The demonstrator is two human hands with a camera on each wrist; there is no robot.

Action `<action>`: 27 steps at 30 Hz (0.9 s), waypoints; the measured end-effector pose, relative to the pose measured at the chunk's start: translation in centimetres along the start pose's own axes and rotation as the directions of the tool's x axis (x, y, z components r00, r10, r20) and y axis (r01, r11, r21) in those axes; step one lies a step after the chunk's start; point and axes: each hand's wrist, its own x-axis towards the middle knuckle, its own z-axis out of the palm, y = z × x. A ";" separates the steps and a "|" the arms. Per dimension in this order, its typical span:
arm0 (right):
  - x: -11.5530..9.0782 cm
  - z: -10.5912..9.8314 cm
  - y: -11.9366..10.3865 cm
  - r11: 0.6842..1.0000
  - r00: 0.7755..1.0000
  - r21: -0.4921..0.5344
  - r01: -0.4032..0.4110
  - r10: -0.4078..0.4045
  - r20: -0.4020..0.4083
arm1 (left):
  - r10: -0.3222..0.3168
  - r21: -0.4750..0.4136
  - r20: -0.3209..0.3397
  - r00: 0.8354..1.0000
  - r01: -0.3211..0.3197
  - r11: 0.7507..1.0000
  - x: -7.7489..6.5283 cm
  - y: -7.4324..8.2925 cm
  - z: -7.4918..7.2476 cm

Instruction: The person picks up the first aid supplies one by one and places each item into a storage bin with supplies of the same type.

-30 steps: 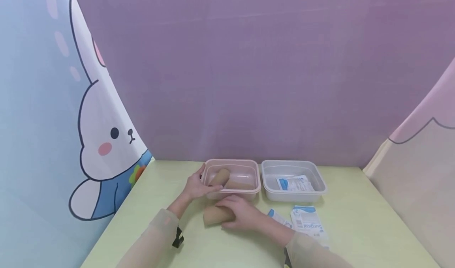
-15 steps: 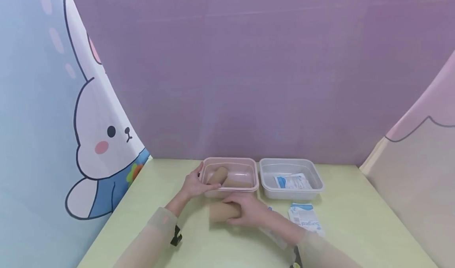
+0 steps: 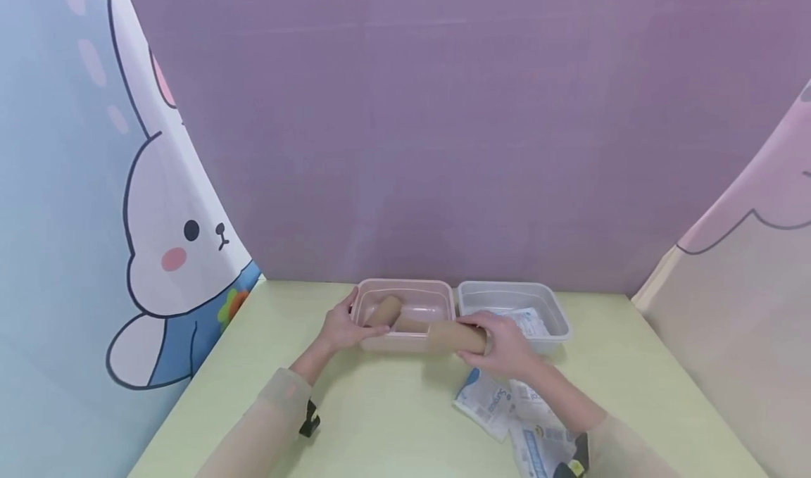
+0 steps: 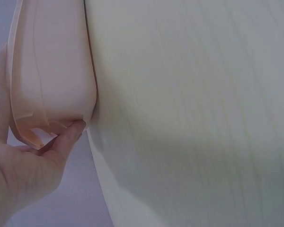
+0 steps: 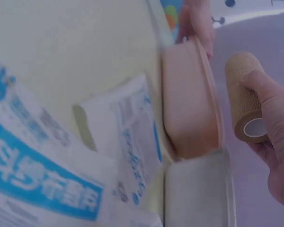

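A tan roll (image 3: 451,337) is being held aloft near the pink box (image 3: 394,343), clamped by the right hand (image 3: 509,348), and could be getting knocked loose if that box, being gripped by the left hand's (image 3: 344,329) fingers, is being clipped

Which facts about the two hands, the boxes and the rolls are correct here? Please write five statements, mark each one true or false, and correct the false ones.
1. The left hand's grip is on the pink box. True.
2. The pink box contains nothing. False: two tan rolls lie in it.
3. The right hand's grip holds a third tan roll. True.
4. In the head view, the white box stands left of the pink box. False: it stands on the right.
5. A blue-and-white packet lies on the table, outside both boxes. True.
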 end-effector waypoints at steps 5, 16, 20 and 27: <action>1.2 -1.3 1.2 0.999 0.998 -0.011 -0.051 0.050 -0.050 | -0.001 -0.005 0.002 1.000 0.001 1.000 -0.1 0.1 0.1; 5.0 -0.7 2.0 0.979 0.979 -0.039 -0.202 0.201 -0.020 | -0.008 0.006 0.010 1.000 0.008 1.000 -0.4 0.7 -0.1; 6.5 0.2 1.9 0.972 0.975 -0.068 -0.224 0.224 -0.014 | -0.012 0.007 0.013 1.000 0.012 1.000 -0.4 0.6 0.0; 8.7 2.7 2.2 0.969 0.972 -0.074 -0.236 0.237 0.002 | -0.005 0.009 0.010 1.000 0.005 1.000 -0.5 0.9 0.0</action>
